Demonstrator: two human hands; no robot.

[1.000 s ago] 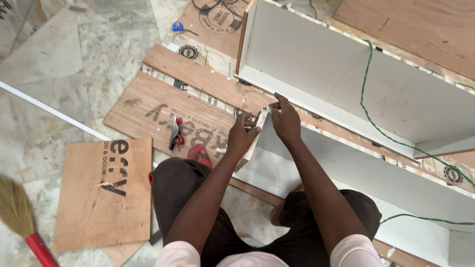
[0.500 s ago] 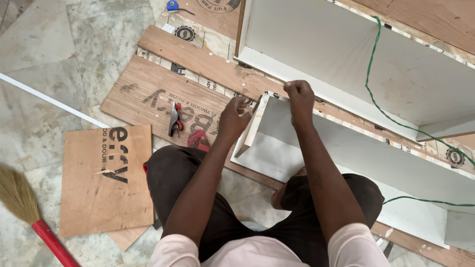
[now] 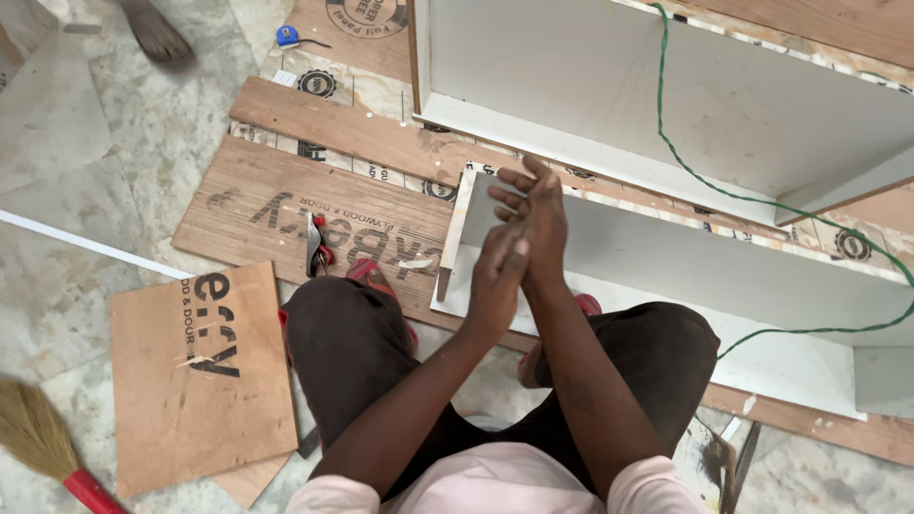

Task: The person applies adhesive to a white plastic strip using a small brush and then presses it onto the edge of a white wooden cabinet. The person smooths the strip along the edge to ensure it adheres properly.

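As I crouch over the work on the floor, the entries run left to right:

Broom (image 3: 38,443): low left corner on the stone floor (image 3: 143,124), well apart from both hands.
Loose plywood square (image 3: 205,376): flat on the floor beside my left knee, untouched.
Plywood sheets (image 3: 286,205): lying under the work, long axis running from upper left to lower right.
Pliers (image 3: 315,246): red-handled, lying on the plywood, left of my hands and nearer the left one.
White end panel (image 3: 457,228): thin board standing on edge, just left of my hands; its long axis runs away from me.
Left hand (image 3: 497,276): palm pressed against my right hand, holding nothing; it is the hand nearer the end panel.
Right hand (image 3: 538,214): fingers straight and pointing away from me, flat against the left, empty grip.
White shelf board (image 3: 724,266): long axis running off to the right from my hands, lying directly beyond and below them.
Green cord (image 3: 700,181): trailing across the white cabinet (image 3: 609,86) at right, apart from both hands.
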